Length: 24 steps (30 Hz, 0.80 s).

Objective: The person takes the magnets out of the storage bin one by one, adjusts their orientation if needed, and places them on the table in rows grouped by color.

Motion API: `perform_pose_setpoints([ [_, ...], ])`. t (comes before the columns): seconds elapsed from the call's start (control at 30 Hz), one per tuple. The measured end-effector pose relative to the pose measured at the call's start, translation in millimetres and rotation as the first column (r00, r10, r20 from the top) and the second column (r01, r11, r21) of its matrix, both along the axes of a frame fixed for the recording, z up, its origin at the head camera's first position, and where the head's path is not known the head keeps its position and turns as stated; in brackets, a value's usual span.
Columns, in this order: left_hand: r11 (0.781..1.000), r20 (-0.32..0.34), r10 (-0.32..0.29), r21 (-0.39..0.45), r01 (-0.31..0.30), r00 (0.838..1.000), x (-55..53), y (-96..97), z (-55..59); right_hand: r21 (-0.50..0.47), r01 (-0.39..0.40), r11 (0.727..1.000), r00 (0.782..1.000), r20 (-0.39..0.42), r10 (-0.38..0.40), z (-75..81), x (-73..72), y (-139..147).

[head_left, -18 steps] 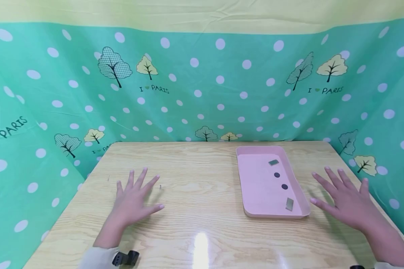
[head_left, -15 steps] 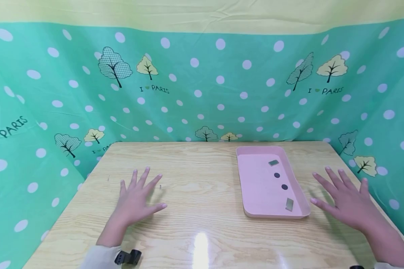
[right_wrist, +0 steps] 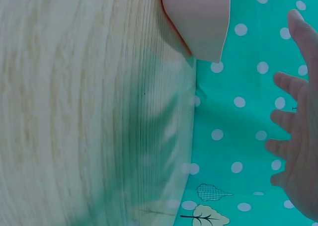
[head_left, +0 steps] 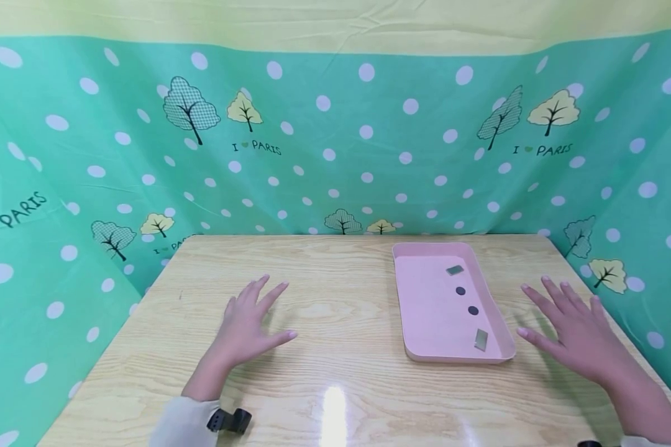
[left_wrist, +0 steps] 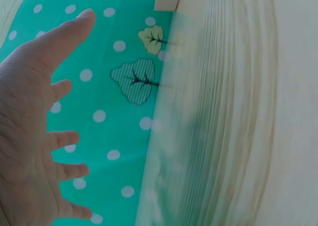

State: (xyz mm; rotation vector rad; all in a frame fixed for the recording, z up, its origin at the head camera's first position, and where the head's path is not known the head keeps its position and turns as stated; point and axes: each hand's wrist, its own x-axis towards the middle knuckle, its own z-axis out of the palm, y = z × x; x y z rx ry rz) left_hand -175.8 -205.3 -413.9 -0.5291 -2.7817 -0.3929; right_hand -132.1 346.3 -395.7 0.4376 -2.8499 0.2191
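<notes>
My left hand (head_left: 243, 329) hovers over the left part of the wooden table, fingers spread and holding nothing; the left wrist view shows the same hand (left_wrist: 30, 131) with its thumb apart. To the right of a shallow pink tray (head_left: 425, 359), my right hand (head_left: 584, 341) is held above the table with extended fingers and nothing in it. Inside the tray lie two dark round discs, one (head_left: 461, 290) behind the other (head_left: 473, 310). Two small greyish rectangular pieces lie there too, one (head_left: 455, 270) at the back and one (head_left: 481, 339) at the front.
The wooden table (head_left: 335, 329) is bordered by a green polka-dot curtain (head_left: 335, 136) at the back and sides. A bright light reflection (head_left: 333, 416) shows near the front. A tiny mark (head_left: 180, 295) is visible on the table's left.
My left hand has shifted to the right and turned a little, its fingers now closer together. The right hand has barely moved, and the tray and its pieces stay put.
</notes>
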Motion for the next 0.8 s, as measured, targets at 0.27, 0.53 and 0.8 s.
perform_pose_setpoints([
  [0.27,0.989,0.022,-0.055,0.137,0.052,0.998,0.7,21.2,-2.5,-0.133,-0.041,0.99,0.999,0.019,0.044,-3.6,-3.5,-2.7],
  [0.53,0.943,0.092,-0.135,0.318,0.099,0.987,4.0,44.8,-2.9,-0.224,-0.05,0.973,0.998,0.026,0.057,-5.2,-6.6,-9.2],
  [0.8,0.874,0.158,-0.225,0.468,0.128,0.961,2.2,67.3,-4.9,-0.266,-0.054,0.962,0.997,0.035,0.066,-6.1,-13.3,-15.5],
])
